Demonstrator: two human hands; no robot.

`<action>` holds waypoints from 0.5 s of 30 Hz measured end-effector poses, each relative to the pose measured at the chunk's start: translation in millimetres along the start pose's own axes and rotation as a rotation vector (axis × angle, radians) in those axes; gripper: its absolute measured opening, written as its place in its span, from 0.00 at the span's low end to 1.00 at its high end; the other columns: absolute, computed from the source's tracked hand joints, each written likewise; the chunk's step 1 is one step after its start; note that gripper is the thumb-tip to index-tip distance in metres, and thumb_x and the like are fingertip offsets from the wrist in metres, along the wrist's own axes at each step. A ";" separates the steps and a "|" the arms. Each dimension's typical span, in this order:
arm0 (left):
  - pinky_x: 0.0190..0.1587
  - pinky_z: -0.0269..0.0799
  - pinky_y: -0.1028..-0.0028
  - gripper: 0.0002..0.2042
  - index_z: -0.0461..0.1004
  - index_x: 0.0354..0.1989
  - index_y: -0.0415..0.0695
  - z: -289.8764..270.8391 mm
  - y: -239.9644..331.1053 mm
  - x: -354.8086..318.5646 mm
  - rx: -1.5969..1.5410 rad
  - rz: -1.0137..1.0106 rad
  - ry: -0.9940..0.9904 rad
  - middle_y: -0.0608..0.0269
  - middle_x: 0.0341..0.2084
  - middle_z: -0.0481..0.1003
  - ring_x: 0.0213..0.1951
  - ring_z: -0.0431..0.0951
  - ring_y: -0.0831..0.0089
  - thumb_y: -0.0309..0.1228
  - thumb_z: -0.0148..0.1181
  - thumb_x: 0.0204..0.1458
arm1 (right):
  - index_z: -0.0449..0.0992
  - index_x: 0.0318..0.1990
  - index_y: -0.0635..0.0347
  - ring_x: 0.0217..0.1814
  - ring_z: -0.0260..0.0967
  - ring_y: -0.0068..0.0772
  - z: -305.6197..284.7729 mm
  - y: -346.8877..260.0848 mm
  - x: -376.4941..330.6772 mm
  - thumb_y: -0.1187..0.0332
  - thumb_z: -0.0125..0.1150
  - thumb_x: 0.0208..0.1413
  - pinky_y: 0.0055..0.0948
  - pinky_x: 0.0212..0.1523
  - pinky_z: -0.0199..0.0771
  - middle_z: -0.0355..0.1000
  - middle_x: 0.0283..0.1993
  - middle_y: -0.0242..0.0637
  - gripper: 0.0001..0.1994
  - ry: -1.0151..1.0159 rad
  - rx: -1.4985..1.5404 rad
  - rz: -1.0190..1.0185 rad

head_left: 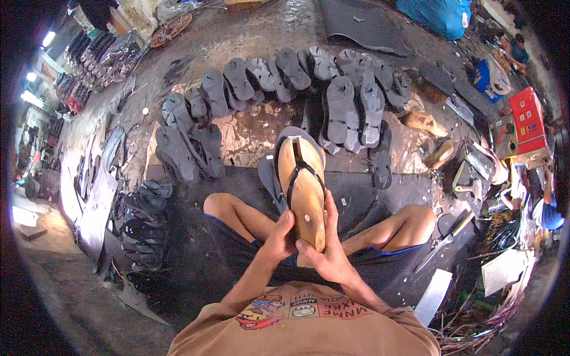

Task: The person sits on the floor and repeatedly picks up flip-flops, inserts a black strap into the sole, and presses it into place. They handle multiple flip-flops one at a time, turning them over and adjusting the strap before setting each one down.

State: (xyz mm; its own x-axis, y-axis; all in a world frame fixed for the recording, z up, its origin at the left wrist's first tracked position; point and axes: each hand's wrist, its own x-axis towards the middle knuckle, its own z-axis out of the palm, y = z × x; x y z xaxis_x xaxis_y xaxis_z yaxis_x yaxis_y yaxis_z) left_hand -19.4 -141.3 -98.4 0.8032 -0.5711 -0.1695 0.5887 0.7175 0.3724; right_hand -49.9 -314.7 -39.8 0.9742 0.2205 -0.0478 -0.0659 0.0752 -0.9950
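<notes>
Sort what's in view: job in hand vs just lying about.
Job in hand:
wooden foot form, held in left hand and right hand
black strap over it, grey sole beneath
probably the sandals laid out ahead

Likely just lying about:
blue bag
red box
pale sheet, lower right

Fluorescent tubes (pixel 48 39) glared at ten o'clock, and sheet offcuts (pixel 98 199) at nine washed out white. The wooden shoe last (pixel 306 196) at centre was fairly sharp; fisheye edges curved into noisy blackness.
</notes>
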 end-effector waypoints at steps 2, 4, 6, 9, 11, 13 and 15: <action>0.76 0.66 0.51 0.41 0.53 0.83 0.49 9.8 -6.5 12.7 -0.096 -0.072 0.069 0.56 0.77 0.64 0.73 0.71 0.56 0.65 0.43 0.71 | 0.17 0.83 0.60 0.91 0.25 0.57 -1.1 18.6 1.5 0.66 0.68 0.59 0.51 0.86 0.30 0.29 0.87 0.60 0.62 0.108 -0.345 -0.069; 0.74 0.68 0.51 0.40 0.57 0.81 0.49 11.6 -7.6 19.6 -0.019 -0.101 0.277 0.56 0.75 0.67 0.71 0.73 0.56 0.65 0.44 0.71 | 0.16 0.83 0.60 0.91 0.24 0.58 -5.1 23.1 4.2 0.66 0.66 0.59 0.53 0.86 0.28 0.27 0.87 0.61 0.62 0.079 -0.200 -0.082; 0.72 0.70 0.50 0.37 0.64 0.78 0.48 8.6 -0.2 25.6 0.058 -0.051 0.422 0.55 0.71 0.73 0.67 0.77 0.55 0.63 0.43 0.73 | 0.14 0.83 0.58 0.90 0.25 0.60 -5.1 8.6 -8.6 0.66 0.66 0.58 0.57 0.86 0.30 0.26 0.87 0.63 0.63 -0.003 0.039 -0.034; 0.50 0.82 0.61 0.34 0.74 0.67 0.47 -77.8 57.1 21.1 0.018 0.112 0.256 0.56 0.56 0.80 0.48 0.82 0.65 0.64 0.41 0.73 | 0.17 0.84 0.52 0.90 0.32 0.61 -11.7 0.4 -34.0 0.65 0.68 0.57 0.57 0.85 0.38 0.32 0.86 0.62 0.63 0.058 0.230 0.059; 0.34 0.68 0.73 0.33 0.71 0.67 0.44 -48.8 57.6 15.4 -0.114 0.077 0.249 0.58 0.50 0.76 0.37 0.69 0.73 0.62 0.48 0.72 | 0.24 0.84 0.61 0.88 0.39 0.57 -38.0 39.2 -15.1 0.75 0.63 0.61 0.51 0.84 0.44 0.38 0.85 0.61 0.55 0.250 -0.147 -0.016; 0.36 0.68 0.74 0.31 0.68 0.68 0.45 -29.7 38.1 7.4 -0.237 0.002 0.032 0.60 0.51 0.71 0.37 0.66 0.75 0.59 0.52 0.72 | 0.38 0.83 0.67 0.85 0.47 0.52 -62.9 61.4 23.0 0.80 0.56 0.64 0.44 0.83 0.48 0.49 0.81 0.59 0.44 0.358 -0.274 0.017; 0.37 0.68 0.72 0.34 0.67 0.69 0.47 -14.8 22.5 7.2 -0.192 -0.042 -0.049 0.63 0.49 0.68 0.38 0.65 0.75 0.63 0.52 0.69 | 0.48 0.81 0.66 0.85 0.49 0.51 -104.0 102.1 44.9 0.80 0.57 0.61 0.41 0.84 0.48 0.53 0.80 0.58 0.41 0.364 -0.504 0.021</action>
State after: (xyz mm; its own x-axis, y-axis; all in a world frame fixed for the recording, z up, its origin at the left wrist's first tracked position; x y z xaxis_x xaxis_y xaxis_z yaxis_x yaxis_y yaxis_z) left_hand 1.1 -123.4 -104.7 0.7751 -0.6173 -0.1350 0.6318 0.7530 0.1840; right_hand 9.6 -398.3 -152.6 0.9908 -0.1353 -0.0066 -0.0625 -0.4135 -0.9084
